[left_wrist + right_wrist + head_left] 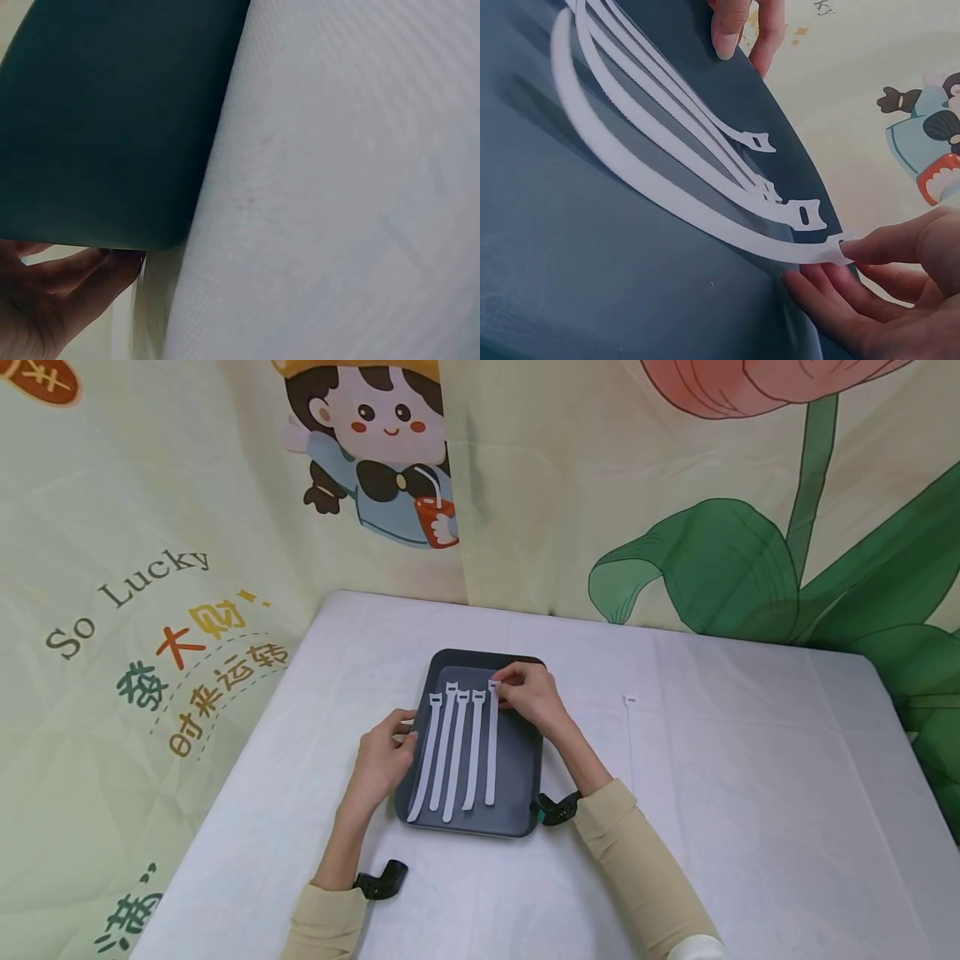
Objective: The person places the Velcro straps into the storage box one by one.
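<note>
A dark rectangular tray (pixel 517 777) lies on the table with several white hook-and-loop cable ties (pixel 459 752) side by side in it, their slotted heads toward the far end. My right hand (pixel 528 693) pinches the rightmost cable tie (pixel 491 760) at its slotted head, over the tray's far right part. In the right wrist view this tie (pixel 682 217) bows, its head between thumb and fingers. My left hand (pixel 384 758) holds the tray's left edge; the left wrist view shows its fingers (pixel 97 281) against the outer wall.
Another white cable tie (pixel 631 735) lies on the white tablecloth (pixel 750 777) right of the tray, partly behind the right forearm. A printed curtain (pixel 525 527) hangs behind the table. Each wrist wears a black camera (pixel 382 881).
</note>
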`<state>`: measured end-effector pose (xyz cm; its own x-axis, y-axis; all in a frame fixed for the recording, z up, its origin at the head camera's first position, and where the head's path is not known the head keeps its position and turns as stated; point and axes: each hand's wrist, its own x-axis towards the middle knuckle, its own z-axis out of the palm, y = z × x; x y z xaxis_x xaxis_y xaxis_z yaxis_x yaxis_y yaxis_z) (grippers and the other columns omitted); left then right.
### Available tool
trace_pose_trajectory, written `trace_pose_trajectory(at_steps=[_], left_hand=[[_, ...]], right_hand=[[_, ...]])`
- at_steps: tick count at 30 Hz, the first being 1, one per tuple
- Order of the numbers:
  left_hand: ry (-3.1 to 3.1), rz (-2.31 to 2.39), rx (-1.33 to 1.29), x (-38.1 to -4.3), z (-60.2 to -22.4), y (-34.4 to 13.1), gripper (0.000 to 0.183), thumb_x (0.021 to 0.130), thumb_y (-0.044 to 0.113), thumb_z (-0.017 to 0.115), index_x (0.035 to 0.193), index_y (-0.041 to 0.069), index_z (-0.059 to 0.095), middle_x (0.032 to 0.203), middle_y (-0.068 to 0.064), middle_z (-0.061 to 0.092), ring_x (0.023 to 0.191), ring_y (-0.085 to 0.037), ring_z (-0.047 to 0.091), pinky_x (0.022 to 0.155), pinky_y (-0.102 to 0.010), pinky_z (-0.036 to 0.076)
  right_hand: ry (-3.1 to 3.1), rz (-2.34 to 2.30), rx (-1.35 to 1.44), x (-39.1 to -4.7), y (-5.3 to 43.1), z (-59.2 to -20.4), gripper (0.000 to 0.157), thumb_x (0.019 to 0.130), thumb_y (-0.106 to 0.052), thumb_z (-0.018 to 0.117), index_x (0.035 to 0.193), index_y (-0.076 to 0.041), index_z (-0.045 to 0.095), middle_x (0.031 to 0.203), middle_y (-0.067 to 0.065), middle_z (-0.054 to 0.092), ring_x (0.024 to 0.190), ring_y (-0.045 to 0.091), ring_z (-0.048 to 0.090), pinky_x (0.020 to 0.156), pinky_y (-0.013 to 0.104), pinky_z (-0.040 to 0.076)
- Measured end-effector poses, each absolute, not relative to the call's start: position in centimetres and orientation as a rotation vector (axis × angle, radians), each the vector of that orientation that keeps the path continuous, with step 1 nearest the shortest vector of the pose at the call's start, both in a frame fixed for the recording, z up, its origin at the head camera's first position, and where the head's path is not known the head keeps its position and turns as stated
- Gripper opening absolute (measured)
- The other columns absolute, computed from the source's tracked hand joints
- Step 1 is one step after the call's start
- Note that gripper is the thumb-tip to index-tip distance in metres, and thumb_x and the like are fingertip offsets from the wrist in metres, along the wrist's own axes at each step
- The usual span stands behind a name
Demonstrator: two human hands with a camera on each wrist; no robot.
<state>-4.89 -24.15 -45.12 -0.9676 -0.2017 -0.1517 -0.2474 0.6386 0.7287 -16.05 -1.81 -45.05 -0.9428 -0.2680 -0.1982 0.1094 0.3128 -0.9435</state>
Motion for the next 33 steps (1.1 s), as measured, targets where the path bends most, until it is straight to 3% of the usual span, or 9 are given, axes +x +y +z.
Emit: trace_pose_trajectory(at_steps=[22, 33], left_hand=[[2.790, 1.251, -0.371, -5.0, -44.9, -24.0, 0.039, 0.102, 0.007, 0.053, 0.140, 0.004, 0.060, 0.120, -0.024, 0.070, 0.094, -0.034, 0.072, 0.080, -0.043, 0.058], [2.788, 1.232, -0.389, -5.1, -44.9, -23.9, 0.039, 0.102, 0.008, 0.052, 0.140, 0.005, 0.059, 0.122, -0.024, 0.069, 0.098, -0.036, 0.071, 0.083, -0.045, 0.059]], right_hand=[[2.422, -1.623, -0.153, -16.0, -1.0, -44.5, 0.020, 0.097, -0.005, 0.064, 0.114, -0.001, 0.074, 0.109, 0.014, 0.075, 0.087, 0.027, 0.074, 0.078, 0.033, 0.059], [2.282, -1.923, -0.178, -15.7, 1.0, -44.0, 0.018, 0.098, -0.002, 0.062, 0.113, 0.002, 0.072, 0.109, 0.022, 0.072, 0.093, 0.035, 0.073, 0.085, 0.047, 0.061]])
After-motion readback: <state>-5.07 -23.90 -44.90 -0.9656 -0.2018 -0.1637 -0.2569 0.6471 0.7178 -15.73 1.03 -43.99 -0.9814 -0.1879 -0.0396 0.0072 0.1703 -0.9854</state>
